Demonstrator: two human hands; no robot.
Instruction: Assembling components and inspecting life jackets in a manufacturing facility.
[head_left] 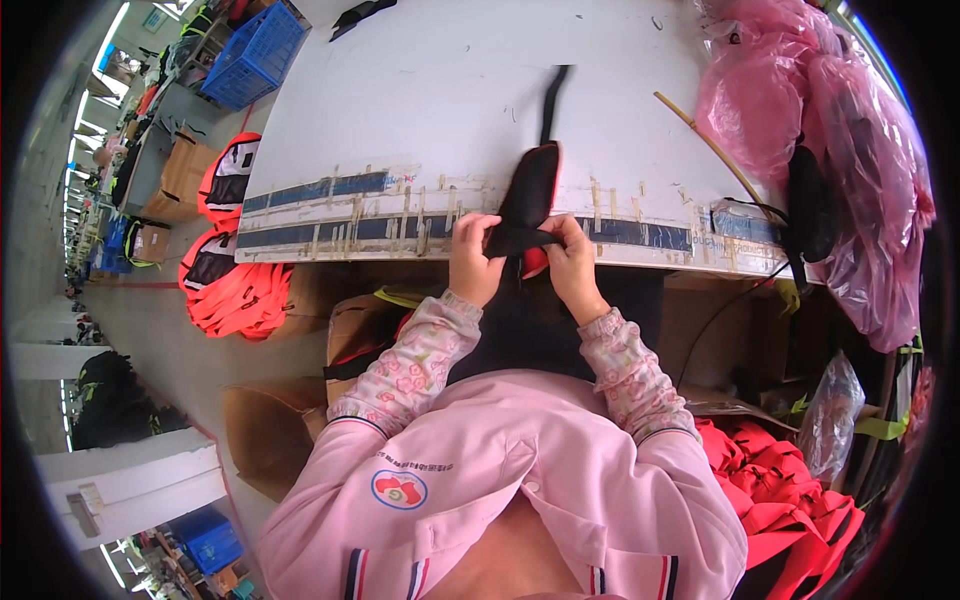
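Observation:
At the table's near edge lies a black padded strap (530, 185) with red edging, its lower end hanging over the edge. A narrow black webbing (551, 100) runs from its far end across the white tabletop. Over its near end a black band (521, 240) is stretched crosswise. My left hand (474, 262) pinches the band's left end between thumb and fingers. The other end is pinched in my right hand (573, 268). A bit of red (535, 262) shows below the band, between the hands. What lies under my fingertips is hidden.
Pink plastic bags (770, 90) cover the table's right side, beside a yellow stick (715, 150) and a dark pouch-like piece (808, 205). Another black strap piece (360, 15) lies far left. Orange-red bags (235, 285) hang left; red fabric (775, 490) is heaped below right. A cardboard box (265, 430) stands below.

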